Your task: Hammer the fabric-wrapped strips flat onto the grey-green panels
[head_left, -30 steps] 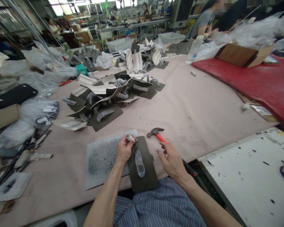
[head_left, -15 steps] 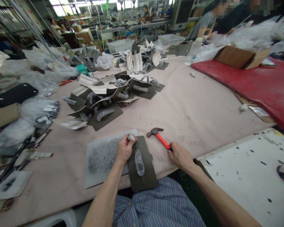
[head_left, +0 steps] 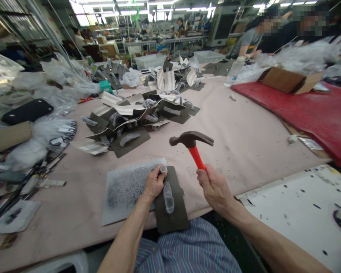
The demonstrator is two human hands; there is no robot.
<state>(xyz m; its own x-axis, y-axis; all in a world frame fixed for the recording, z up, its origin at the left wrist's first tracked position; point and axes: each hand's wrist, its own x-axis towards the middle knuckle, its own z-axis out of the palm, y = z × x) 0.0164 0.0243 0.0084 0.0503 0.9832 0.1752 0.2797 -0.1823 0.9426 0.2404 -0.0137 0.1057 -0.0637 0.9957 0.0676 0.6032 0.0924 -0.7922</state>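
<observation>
My right hand [head_left: 216, 189] grips the red handle of a claw hammer [head_left: 197, 151], raised above the table with its dark head pointing left. My left hand [head_left: 154, 182] is closed round a short metal punch [head_left: 163, 169], held upright with its round top showing; its lower end is hidden. Under the punch lies a dark olive panel [head_left: 177, 193] with a plastic-wrapped handle [head_left: 168, 199] on it. The panel rests partly on a worn grey pad [head_left: 125, 193] and hangs over the table's front edge, against my striped clothing.
A heap of similar panels [head_left: 136, 110] lies beyond the pad. Tools [head_left: 42, 178] and plastic bags [head_left: 31, 148] crowd the left. A red sheet [head_left: 301, 110] carries an open cardboard box [head_left: 291, 79] at right. A white board [head_left: 298, 204] sits at lower right. People work in the background.
The hammer has been lifted off the table in my right hand and now stands tilted up. My left hand keeps the punch on the panel, now more upright.
</observation>
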